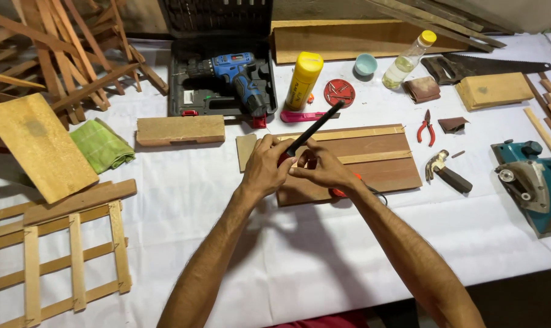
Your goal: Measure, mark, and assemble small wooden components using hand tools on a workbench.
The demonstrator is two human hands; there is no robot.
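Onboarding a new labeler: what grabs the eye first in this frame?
At centre, the left hand and right hand meet on a long black tool over a brown board. Behind them, a blue cordless drill lies in its open black case, beside a yellow bottle. A teal power planer sits at the far right.

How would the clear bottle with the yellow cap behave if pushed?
The bottle lies tilted against the plank, so it would likely roll or slide. It looks like thin plastic, partly filled, so probably light, with liquid sloshing. The smooth wall may be slippery.
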